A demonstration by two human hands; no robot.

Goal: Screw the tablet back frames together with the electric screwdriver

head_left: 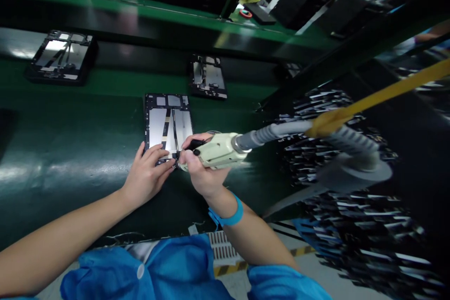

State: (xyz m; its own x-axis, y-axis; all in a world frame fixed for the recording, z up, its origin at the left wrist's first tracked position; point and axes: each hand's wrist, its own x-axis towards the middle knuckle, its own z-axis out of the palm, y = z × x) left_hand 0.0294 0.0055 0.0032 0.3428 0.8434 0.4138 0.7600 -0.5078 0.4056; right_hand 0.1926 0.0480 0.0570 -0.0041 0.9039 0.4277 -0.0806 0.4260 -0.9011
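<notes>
- My right hand (200, 171) has its grip wrapped tight around a pale electric screwdriver (216, 151), thumb across the dark switch on top.
- The screwdriver's tip points left, toward my other hand; the tip itself is hidden where the two hands meet, so I cannot tell whether it touches anything.
- A grey cable (274, 133) leaves the back of the screwdriver and runs off to the right of the grip, where a yellow strap (379, 96) is tied around it.
- My left hand (147, 176) lies flat with fingers spread, holding nothing, its fingertips pressing on the near edge of an open tablet chassis (168, 124).
- That chassis lies on the green tabletop (70, 150) just beyond both hands; its near edge is covered by my fingers, and the parts inside are too small to make out.
- A blue wristband (228, 218) sits on my right wrist, just behind the grip.
- Farther beyond the hands, a second chassis (208, 77) lies well apart, and a third chassis (62, 56) lies far to the left.
- To the right of the grip, a rack of stacked parts (351, 197) is smeared by motion blur and hard to read.
- My blue sleeves (158, 272) are cut off by the bottom edge.
</notes>
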